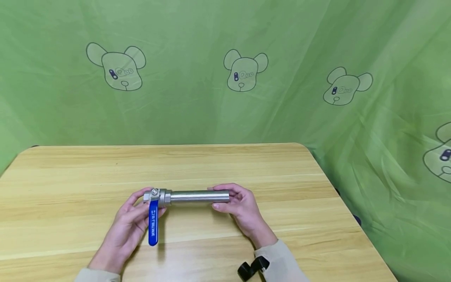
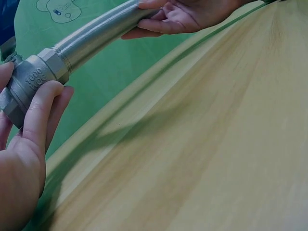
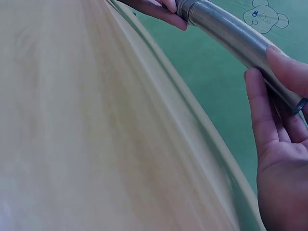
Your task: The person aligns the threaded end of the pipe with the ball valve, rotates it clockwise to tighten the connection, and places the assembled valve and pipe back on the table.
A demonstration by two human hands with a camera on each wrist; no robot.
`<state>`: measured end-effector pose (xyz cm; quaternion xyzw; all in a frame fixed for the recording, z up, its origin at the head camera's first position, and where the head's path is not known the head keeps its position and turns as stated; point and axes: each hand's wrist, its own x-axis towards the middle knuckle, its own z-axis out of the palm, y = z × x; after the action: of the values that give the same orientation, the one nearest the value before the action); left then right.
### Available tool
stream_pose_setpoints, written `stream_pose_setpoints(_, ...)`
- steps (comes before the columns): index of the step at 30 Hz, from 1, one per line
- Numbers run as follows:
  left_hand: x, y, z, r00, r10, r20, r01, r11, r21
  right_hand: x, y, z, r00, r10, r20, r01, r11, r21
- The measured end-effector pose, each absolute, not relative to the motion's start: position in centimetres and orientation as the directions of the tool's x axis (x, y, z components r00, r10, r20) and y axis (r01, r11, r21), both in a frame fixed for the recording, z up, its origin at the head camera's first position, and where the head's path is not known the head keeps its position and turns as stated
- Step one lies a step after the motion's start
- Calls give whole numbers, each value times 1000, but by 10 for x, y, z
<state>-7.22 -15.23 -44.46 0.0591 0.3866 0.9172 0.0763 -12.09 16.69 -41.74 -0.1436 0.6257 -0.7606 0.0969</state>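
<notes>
A steel ball valve [image 1: 163,197] with a blue lever handle [image 1: 153,223] is joined end to end with a steel pipe [image 1: 197,196]. My left hand [image 1: 125,231] grips the valve body, the lever pointing toward me. In the left wrist view, fingers [image 2: 41,113] curl under the valve [image 2: 33,79], whose side carries raised lettering. My right hand [image 1: 244,209] holds the pipe's free right end between thumb and fingers. The right wrist view has the pipe [image 3: 231,33] lying across the fingers with the thumb on top. Both pieces are held level above the table, casting a shadow.
A light wood-grain table [image 1: 70,176] with rounded far corners lies beneath the hands. Green cloth [image 1: 190,78] with printed bear heads hangs behind it and along the right side. A black device [image 1: 253,268] is at the right sleeve cuff [image 1: 282,258].
</notes>
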Motion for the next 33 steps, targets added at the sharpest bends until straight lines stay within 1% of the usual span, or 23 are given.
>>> stream_pose_setpoints(4, -73, -152, -445, -982, 185, 45, -95, -681, 726, -121, 167, -417, -951, -303, 67, -15, -169, -985)
stream_pose_setpoints(11, -72, -151, -444, -981, 188, 45, -98, -683, 724, -120, 166, -416, -959, -279, 47, 0, -164, -986)
stream_pose_setpoints(15, -71, -149, -441, -986, 166, 34, -87, -667, 740, -119, 165, -414, -968, -247, 35, -11, -95, -995)
stream_pose_setpoints(18, -70, -146, -438, -991, 129, 28, -62, -643, 763, -117, 164, -411, -973, -226, 44, -41, -21, -999)
stream_pose_setpoints(20, -70, -145, -437, -993, 110, 33, -45, -635, 771, -116, 163, -408, -975, -218, 53, -56, 4, -998)
stream_pose_setpoints(22, -69, -144, -435, -994, 101, 44, -31, -637, 770, -115, 162, -406, -975, -215, 59, -60, 1, -998)
stream_pose_setpoints(26, -69, -142, -431, -993, 100, 58, -19, -637, 770, -115, 160, -402, -976, -211, 46, -35, -57, -998)
stream_pose_setpoints(29, -69, -140, -426, -996, 88, 18, -37, -582, 813, -116, 159, -403, -981, -194, 26, -6, -102, -995)
stream_pose_setpoints(31, -70, -139, -422, -998, 63, -28, -56, -509, 859, -117, 159, -405, -986, -167, 11, 2, -82, -997)
stream_pose_setpoints(33, -71, -139, -419, -998, 27, -62, -68, -414, 908, -120, 160, -407, -990, -144, 4, 0, -25, -1000)
